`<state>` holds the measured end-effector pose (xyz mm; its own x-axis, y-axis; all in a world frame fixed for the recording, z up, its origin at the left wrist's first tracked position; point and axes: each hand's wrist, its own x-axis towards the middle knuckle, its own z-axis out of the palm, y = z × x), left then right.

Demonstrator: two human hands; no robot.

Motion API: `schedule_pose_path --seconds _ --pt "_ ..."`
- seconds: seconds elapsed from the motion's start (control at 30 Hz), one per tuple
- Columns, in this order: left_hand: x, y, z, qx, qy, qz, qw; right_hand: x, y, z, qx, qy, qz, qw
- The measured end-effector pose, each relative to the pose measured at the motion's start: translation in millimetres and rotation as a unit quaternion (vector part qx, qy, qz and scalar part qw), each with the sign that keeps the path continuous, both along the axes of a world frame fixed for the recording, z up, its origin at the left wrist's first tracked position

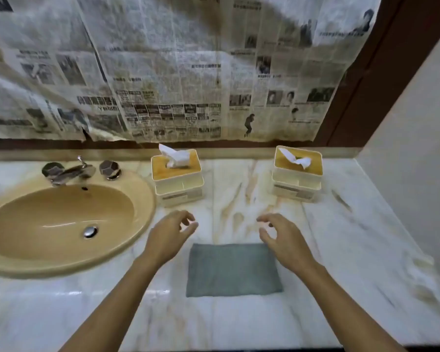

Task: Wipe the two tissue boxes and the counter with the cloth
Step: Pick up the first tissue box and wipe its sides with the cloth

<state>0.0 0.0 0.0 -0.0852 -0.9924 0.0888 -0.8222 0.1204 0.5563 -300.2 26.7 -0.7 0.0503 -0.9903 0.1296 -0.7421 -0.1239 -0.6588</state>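
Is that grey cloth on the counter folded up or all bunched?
Folded, or at least laid flat: the cloth lies as a neat rectangle with straight edges on the marble counter, nothing bunched. How many layers it has cannot be told.

glossy marble counter (341,250), matt grey cloth (233,270), chrome faucet (69,172).

Soft, fairly bright indoor light; pale glare streaks the counter (341,250) near its front and glints inside the sink (61,245); the newspaper (163,85) is blurred, with a dark smudge up top; edges bend, wide-angle.
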Motion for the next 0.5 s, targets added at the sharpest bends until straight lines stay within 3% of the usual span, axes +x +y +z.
schedule_pose_path --seconds 0.13,0.27,0.5 --pt "-1 21 -36 0.107 -0.092 -0.030 0.989 -4 31 -43 0.111 0.127 0.074 0.983" --pt "-1 32 -59 0.131 -0.123 -0.032 0.983 -9 42 -63 0.136 0.242 0.124 0.953" --pt "-9 34 -69 0.140 -0.112 -0.007 0.984 -9 43 -72 0.143 0.298 0.134 0.934"
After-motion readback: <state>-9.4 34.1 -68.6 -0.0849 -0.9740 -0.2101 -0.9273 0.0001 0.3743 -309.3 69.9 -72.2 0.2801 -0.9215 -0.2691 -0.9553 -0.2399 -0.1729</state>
